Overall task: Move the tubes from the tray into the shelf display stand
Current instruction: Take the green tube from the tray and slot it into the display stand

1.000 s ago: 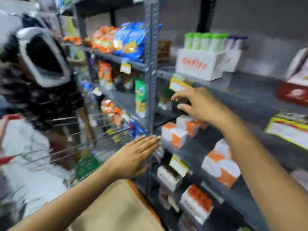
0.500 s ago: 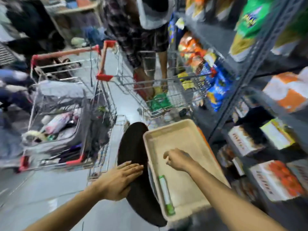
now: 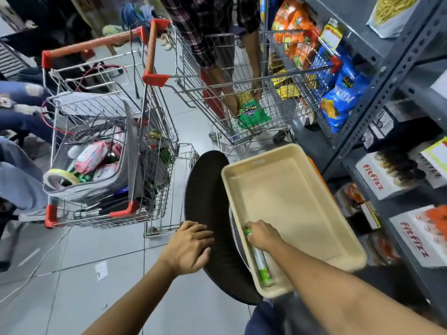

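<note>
Beige tray (image 3: 300,194) holds its last tube (image 3: 261,264) along the near-left wall, where your right hand (image 3: 262,235) clasps its top while your left hand (image 3: 187,247) rests flat; lift it toward the shelf next.

A single head-worn, wide-angle camera looks steeply down from close above the beige tray (image 3: 302,204). Both forearms enter from the bottom edge. The shelf (image 3: 387,76) runs up the right edge; the tiled floor (image 3: 72,286) and two shopping carts (image 3: 154,131) fill the left and top.
</note>
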`<state>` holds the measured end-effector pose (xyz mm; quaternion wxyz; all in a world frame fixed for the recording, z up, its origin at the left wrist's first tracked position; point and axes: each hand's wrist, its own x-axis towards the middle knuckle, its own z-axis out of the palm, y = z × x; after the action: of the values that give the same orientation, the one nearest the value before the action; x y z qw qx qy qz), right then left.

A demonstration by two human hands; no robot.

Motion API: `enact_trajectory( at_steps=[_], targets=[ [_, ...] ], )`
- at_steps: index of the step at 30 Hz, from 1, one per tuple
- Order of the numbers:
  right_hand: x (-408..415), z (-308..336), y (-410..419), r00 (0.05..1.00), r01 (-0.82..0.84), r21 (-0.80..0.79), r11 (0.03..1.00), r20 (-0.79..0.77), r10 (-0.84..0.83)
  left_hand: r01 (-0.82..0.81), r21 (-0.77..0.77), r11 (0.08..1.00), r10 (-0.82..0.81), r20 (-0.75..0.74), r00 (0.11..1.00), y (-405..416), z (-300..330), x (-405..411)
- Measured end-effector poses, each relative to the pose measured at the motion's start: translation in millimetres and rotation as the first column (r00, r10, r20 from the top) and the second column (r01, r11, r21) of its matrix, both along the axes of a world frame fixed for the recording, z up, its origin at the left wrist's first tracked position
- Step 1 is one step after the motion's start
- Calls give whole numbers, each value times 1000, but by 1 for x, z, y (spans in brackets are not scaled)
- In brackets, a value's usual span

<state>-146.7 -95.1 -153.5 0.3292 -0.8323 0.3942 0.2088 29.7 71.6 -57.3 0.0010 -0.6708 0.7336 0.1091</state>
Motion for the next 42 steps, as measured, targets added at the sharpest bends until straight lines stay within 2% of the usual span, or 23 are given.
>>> enact_trajectory(
  at_steps=[4,9,14,19,20,22,25,28,30,32,34,39,42],
  targets=[
    [7,0,-4,999,23,11,1000,-39,-22,-1,-1,1000,1,-15,1000,-1,0,-1],
    [3,22,-28,994,49,107,993,-99,-38,-10,18,1000,11,-28,1000,-2,3,-2],
    [-11,78,-52,996,-48,95,994,-66,55,-17,18,1000,17,-3,1000,-7,10,-4],
    [-52,187,-82,976,31,24,999,213,-35,-12,153,988,-15,177,984,-37,32,-27],
    [-66,214,-88,959,71,-3,998,274,-67,0,109,994,-22,202,979,-51,38,-34],
    [-96,269,-98,916,151,-50,987,383,-121,44,35,998,-48,147,988,-89,58,-50],
    [-150,364,-106,884,228,-283,932,460,-77,154,-159,975,-141,91,986,-167,107,-86],
    [-203,456,-101,863,301,-437,848,503,-47,215,-397,892,-222,27,975,-240,179,-138],
    [-243,508,-91,829,378,-442,814,552,-85,280,-490,826,-337,-30,941,-285,225,-180],
    [-280,554,-80,801,421,-435,796,590,-101,361,-569,738,-474,-57,879,-322,267,-225],
    [-313,597,-68,821,440,-534,722,564,-84,457,-664,592,-626,-22,780,-348,308,-273],
    [-374,684,-49,865,480,-707,519,479,-148,514,-797,317,-790,78,608,-373,384,-386],
    [-400,720,-45,837,545,-740,393,505,-209,558,-780,283,-817,110,567,-384,406,-436]
  ],
)
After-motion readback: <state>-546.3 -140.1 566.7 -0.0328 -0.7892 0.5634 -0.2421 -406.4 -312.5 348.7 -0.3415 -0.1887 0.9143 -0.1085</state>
